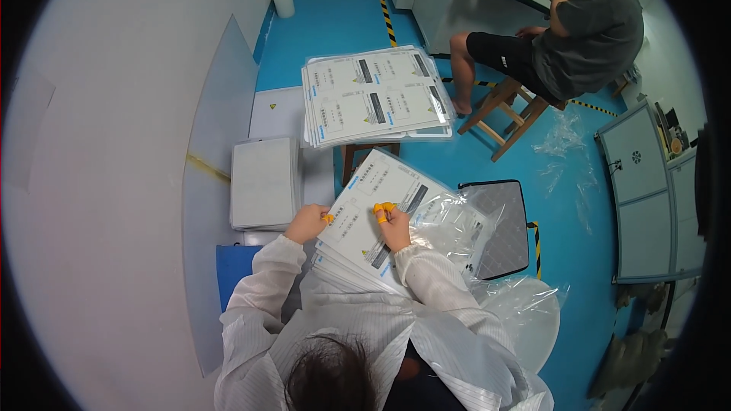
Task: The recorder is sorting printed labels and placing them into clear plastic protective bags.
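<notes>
Both hands grip our printed sheet (381, 209): left hand (307, 223) pinches its left edge, right hand (394, 227) presses on top with orange finger cots. It lies on a stack in our lap, partly in a clear bag (449, 217). Farther off, bagged sheets (377, 95) rest on a stool; a seated person (579, 38) works far right.
</notes>
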Motion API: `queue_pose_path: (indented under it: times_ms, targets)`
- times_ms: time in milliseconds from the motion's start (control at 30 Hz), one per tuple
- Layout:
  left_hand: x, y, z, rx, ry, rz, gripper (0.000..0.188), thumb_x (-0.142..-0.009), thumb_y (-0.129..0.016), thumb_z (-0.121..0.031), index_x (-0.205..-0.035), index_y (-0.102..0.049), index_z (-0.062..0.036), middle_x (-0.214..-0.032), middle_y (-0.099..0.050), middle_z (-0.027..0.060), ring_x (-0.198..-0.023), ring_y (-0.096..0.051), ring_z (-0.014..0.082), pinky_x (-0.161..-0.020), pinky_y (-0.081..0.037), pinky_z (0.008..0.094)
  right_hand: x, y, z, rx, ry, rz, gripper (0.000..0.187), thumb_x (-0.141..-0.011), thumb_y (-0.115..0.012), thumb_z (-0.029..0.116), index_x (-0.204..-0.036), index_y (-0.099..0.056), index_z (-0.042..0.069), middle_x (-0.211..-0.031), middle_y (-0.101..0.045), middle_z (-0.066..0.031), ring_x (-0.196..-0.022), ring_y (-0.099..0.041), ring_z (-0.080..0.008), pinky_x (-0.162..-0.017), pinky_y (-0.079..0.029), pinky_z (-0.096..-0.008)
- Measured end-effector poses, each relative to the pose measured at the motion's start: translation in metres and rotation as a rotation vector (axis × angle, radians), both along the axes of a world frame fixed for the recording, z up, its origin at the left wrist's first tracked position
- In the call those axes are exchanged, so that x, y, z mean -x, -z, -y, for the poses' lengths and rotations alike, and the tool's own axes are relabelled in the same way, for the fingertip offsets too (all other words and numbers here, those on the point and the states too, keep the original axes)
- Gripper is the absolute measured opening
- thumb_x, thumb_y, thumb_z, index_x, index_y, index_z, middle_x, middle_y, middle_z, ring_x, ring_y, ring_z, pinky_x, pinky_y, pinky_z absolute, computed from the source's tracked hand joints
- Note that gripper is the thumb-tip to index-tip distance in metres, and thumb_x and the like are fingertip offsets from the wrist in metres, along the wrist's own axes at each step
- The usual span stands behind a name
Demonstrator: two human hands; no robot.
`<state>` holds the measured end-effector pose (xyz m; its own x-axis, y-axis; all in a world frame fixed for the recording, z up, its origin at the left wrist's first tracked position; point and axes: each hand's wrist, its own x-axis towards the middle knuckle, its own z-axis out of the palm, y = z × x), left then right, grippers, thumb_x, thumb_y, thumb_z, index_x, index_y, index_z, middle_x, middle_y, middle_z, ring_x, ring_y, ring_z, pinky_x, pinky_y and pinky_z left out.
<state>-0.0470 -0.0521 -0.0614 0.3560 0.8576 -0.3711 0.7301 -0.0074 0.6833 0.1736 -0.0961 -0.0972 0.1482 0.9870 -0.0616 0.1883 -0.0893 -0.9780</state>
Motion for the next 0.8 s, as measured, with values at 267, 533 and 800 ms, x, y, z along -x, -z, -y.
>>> queue_pose_path:
  times_ms: [267,533,800]
  targets:
    - [-0.014,0.007,0.006,-0.228,-0.046,-0.113,0.024,-0.073,-0.058,-0.003,-0.096,-0.064,0.0006,-0.094,-0.062,0.0209,-0.086,-0.06,0.0339,-0.079,-0.047,0.0383,-0.001,0.007,0.004,-0.028,0.016,-0.015,0.021,-0.087,-0.058,0.017,-0.086,-0.06,-0.004,-0.066,-0.055,-0.0004,-0.061,-0.044,-0.0059,-0.056,-0.038,-0.0217]
    - [-0.015,0.007,0.004,-0.083,-0.092,-0.129,0.025,-0.073,-0.059,-0.004,-0.098,-0.058,0.0019,-0.091,-0.06,0.0218,-0.086,-0.059,0.0335,-0.078,-0.047,0.0369,-0.006,0.002,0.004,-0.005,-0.017,0.078,0.02,-0.087,-0.057,0.016,-0.088,-0.06,-0.004,-0.068,-0.059,-0.0023,-0.063,-0.049,-0.0063,-0.059,-0.04,-0.0209]
    - [-0.015,-0.023,-0.005,-0.105,-0.141,-0.008,0.022,-0.074,-0.061,-0.005,-0.095,-0.061,0.0023,-0.089,-0.062,0.0175,-0.079,-0.061,0.0303,-0.072,-0.048,0.0348,-0.002,-0.002,0.005,-0.098,0.04,-0.046,0.021,-0.085,-0.059,0.018,-0.085,-0.061,-0.003,-0.058,-0.049,-0.0023,-0.056,-0.038,-0.0071,-0.05,-0.034,-0.0236]
